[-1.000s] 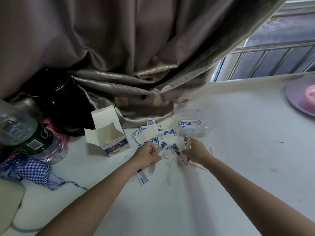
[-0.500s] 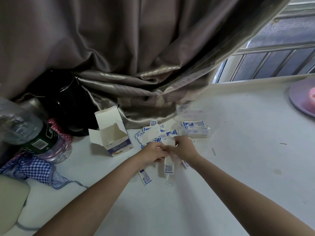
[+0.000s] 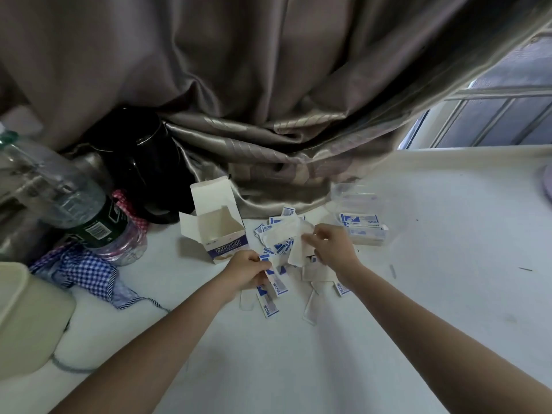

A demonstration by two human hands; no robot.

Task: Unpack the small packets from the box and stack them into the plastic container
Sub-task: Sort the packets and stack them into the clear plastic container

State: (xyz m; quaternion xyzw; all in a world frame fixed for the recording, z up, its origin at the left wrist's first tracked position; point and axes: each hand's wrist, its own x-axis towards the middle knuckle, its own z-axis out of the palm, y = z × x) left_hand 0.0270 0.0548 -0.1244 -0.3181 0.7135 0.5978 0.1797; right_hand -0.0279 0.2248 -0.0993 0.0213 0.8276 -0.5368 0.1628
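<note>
While the box (image 3: 219,234) stood open and seemingly emptied on the white table (image 3: 433,294), to the left of the mess, the small packets (image 3: 279,237) lay scattered in a loose heap between it and the clear plastic container (image 3: 363,216) at the far right of the pile. A short stack of packets (image 3: 360,222) already sat inside that container, so the job looked partly done, with most of the heap left to gather. The left hand (image 3: 246,271) had its fingers curled round a blue-and-white packet (image 3: 273,279) at the near edge of the pile. The right hand (image 3: 333,246), nearer the container, pinched a pale strip (image 3: 298,253) between thumb and fingertips. The likeliest trouble seemed to be the packets themselves: thin, slick and light, they could fan out of a pinch or slide off a crooked stack. The container also looked light, and a careless push from the right hand might shove it toward the curtain (image 3: 268,100) bunched just behind, where loose packets could vanish under the folds. Some near strips (image 3: 310,306) looked see-through and easy to overlook against the table.
</note>
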